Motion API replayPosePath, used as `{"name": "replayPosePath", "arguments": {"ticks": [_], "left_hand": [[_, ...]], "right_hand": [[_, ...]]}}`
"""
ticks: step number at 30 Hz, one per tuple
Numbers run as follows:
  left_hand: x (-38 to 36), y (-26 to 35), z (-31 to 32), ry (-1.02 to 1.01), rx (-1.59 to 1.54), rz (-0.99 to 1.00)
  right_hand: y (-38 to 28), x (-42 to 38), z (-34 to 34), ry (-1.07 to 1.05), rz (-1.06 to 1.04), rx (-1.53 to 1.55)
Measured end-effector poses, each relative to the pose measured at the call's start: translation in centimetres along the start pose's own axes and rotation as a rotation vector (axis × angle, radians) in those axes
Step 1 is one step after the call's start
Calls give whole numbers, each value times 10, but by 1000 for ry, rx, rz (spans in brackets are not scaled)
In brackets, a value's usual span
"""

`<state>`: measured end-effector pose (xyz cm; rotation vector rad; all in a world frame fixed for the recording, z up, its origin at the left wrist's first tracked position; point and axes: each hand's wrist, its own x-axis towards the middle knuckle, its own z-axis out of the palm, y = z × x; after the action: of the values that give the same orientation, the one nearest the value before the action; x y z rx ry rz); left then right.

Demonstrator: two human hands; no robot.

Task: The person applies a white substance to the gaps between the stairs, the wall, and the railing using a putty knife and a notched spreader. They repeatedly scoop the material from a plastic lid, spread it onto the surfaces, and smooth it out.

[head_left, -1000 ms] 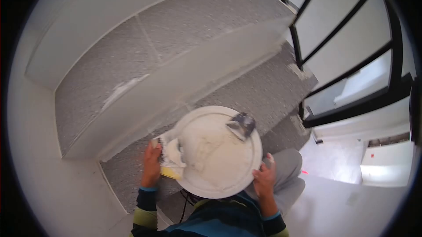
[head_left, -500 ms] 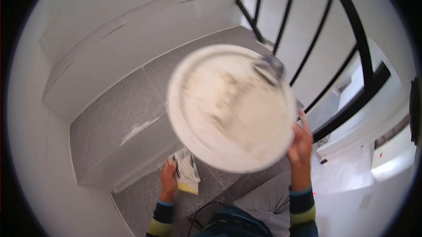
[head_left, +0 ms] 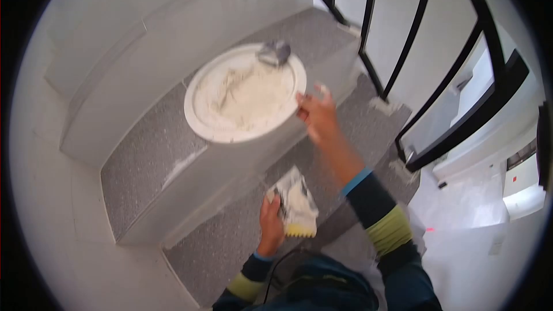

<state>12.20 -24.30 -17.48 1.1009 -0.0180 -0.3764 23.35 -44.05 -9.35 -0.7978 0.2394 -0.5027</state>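
Round white plastic lid (head_left: 245, 95) smeared with plaster: lies on the far grey stair tread | your right hand (head_left: 317, 115) open at its near-right rim, likely just releasing | your left hand (head_left: 271, 219) grips the yellow-edged notched trowel (head_left: 298, 204) | next: load plaster, I judge.

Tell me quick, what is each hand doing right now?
Left hand: closed, holding a notched trowel smeared with white paste.
Right hand: open, fingers at the edge of the round white lid lying on the step.
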Motion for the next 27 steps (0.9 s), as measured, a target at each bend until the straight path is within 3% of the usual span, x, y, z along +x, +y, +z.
{"name": "replayPosePath", "arguments": {"ticks": [3, 5, 9, 11, 13, 14, 15, 17, 22, 25, 27], "left_hand": [[10, 0, 10, 29, -110, -60], [13, 0, 21, 42, -233, -84], [23, -32, 39, 148, -295, -114], [19, -44, 44, 76, -299, -165], [13, -45, 57, -19, -372, -250], [10, -51, 61, -26, -359, -277], [8, -57, 67, -32, -378, -310], [13, -56, 55, 127, -401, -259], [24, -54, 65, 42, -280, 2], [25, -60, 55, -58, -65, 2], [23, -59, 64, -58, -98, 22]], "right_hand": [[-28, -28, -47, -164, -86, -589], [-37, -73, -80, -232, -51, -611], [-14, -169, -136, -357, 399, -484], [-8, -202, -127, -207, 438, -407], [3, -212, -121, -67, 282, -436], [20, -213, -135, -59, 86, -526], [16, -218, -143, -32, 94, -551], [29, -226, -137, 126, 137, -389], [-3, -238, -164, 327, 88, -377], [-16, -237, -165, 362, 149, -410], [-17, -234, -163, 342, 186, -277]]}}
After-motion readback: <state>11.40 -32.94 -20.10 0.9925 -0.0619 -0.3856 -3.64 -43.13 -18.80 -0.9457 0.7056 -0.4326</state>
